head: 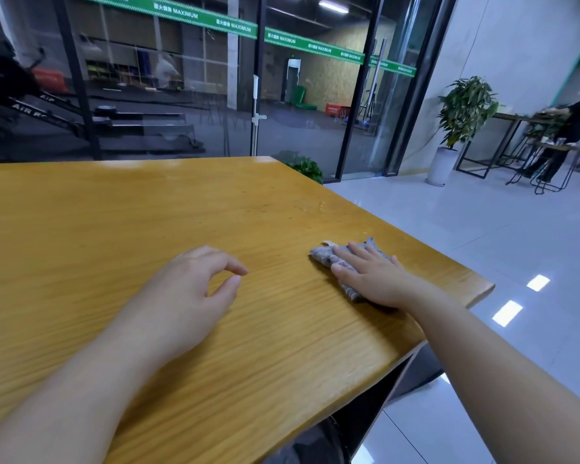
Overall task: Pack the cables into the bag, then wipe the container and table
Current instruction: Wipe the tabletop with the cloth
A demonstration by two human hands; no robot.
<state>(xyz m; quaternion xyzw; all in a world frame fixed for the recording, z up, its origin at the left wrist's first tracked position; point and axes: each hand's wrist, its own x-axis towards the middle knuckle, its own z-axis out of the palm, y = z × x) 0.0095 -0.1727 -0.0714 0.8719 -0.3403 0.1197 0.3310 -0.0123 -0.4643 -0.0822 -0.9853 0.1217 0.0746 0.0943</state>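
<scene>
- Right hand [370,274] lies flat, fingers straight, pressing the cloth [340,262] onto the table [114,212], likely to wipe.
- Left hand [188,293] hovers loosely curled and holds nothing, at the cloth's 9 o'clock.
- The table edge runs close at the cloth's 3 o'clock; bare wood spreads toward 10 to 12.
- No cables, bag or container in view.

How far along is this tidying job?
No cables, bag or container are in view, so packing can't be confirmed. In hand: the right hand presses a grey cloth flat on the table. Left: small wet spots farther along. The left hand is idle.
</scene>
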